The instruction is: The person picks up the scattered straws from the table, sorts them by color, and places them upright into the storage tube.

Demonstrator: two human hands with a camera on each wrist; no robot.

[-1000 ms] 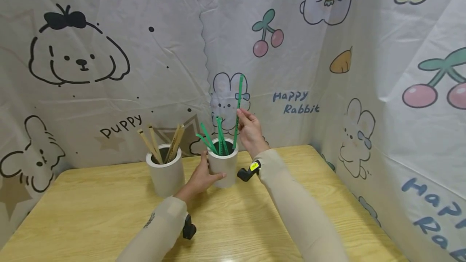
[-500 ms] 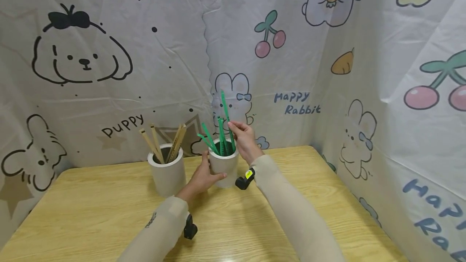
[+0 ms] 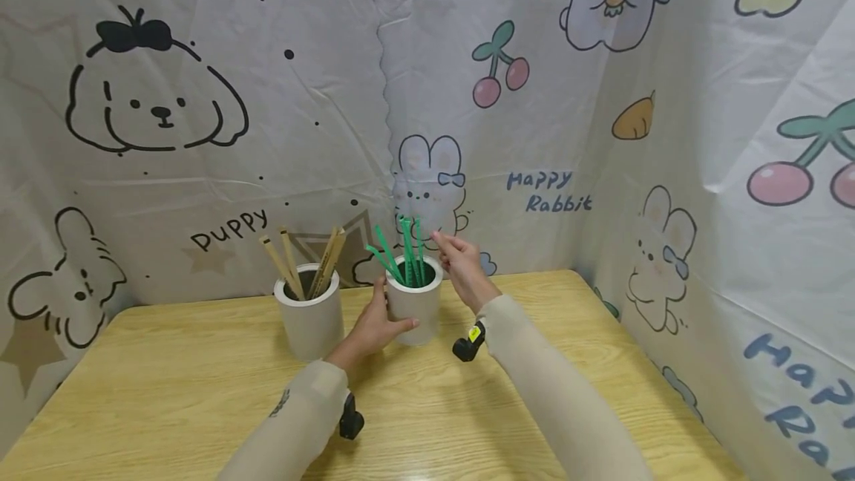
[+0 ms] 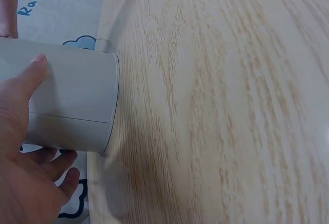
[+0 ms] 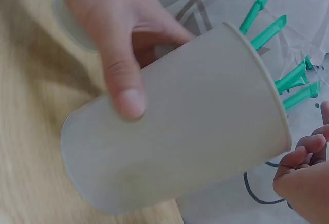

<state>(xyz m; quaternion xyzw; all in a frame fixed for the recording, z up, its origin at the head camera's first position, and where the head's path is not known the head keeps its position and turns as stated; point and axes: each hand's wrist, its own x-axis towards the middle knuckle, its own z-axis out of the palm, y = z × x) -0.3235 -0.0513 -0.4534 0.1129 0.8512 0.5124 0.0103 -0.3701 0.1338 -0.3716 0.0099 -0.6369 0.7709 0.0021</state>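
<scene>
My left hand (image 3: 370,329) holds the side of a white cylindrical cup (image 3: 415,314), its thumb lying across the front and its fingers round the far left side. Several thin green sticks, seemingly in wrappers (image 3: 409,251), lean inside that cup at different angles. To the right of the rim is my right hand (image 3: 465,266), fingers loosely bent, with nothing visible between them. It stands apart from the nearest green stick. In the right wrist view, the cup (image 5: 190,126) fills the middle, and the right hand's fingers (image 5: 311,144) show at the edge.
A second white cup (image 3: 309,329) stands to the left, with several tan sticks (image 3: 327,262) leaning in it. The wood-grain table (image 3: 200,392) ends at a printed cloth (image 3: 320,58) behind and on the right.
The right hand lowered a green stick into the cup, tilting it left, then let go and drew back to the right. The left hand keeps its hold on the cup.
</scene>
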